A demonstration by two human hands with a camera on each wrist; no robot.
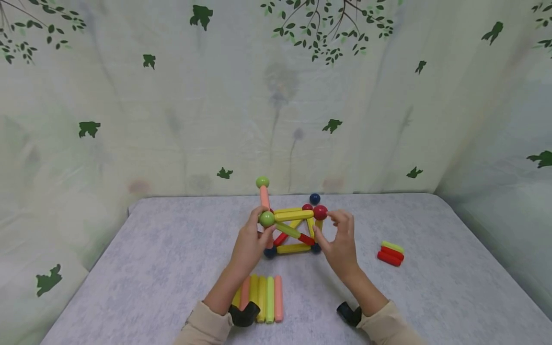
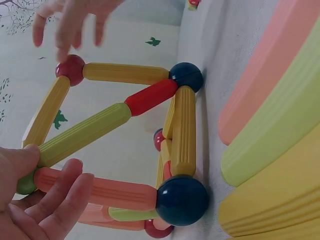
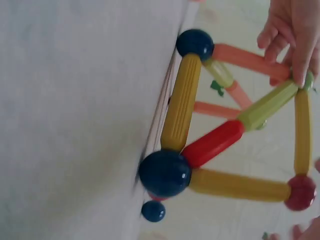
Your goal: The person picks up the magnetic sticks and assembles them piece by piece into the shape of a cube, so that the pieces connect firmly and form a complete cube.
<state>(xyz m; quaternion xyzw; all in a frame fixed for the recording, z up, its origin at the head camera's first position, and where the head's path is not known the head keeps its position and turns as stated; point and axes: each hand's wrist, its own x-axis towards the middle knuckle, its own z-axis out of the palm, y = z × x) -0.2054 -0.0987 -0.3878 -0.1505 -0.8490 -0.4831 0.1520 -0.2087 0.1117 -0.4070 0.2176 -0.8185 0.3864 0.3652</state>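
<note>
Beige L sleeve point(image 1: 209, 321) nearest, then my L hand point(image 1: 250, 242), thumb + fingers pinching green ball point(image 1: 266, 219). Row of sticks point(image 1: 270, 302) just nearer me. Stick frame point(image 1: 294, 216), incl. that ball, stands mid table point(image 1: 151, 273). My R hand point(image 1: 340, 247), fingers apart, @ its red ball point(image 1: 320, 212); can't tell if touching. Short sticks point(image 1: 390, 256) far R.

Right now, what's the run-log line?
left hand: pinches front green ball | right hand: beside front red ball, contact unclear | diagonal: green rod meets red rod

Right of the right fingers point(image 1: 343, 218), tabletop point(image 1: 368, 230) lay open up to the short sticks point(image 1: 391, 253); leftward, the rod frame point(image 1: 294, 216) blocked passage
</note>
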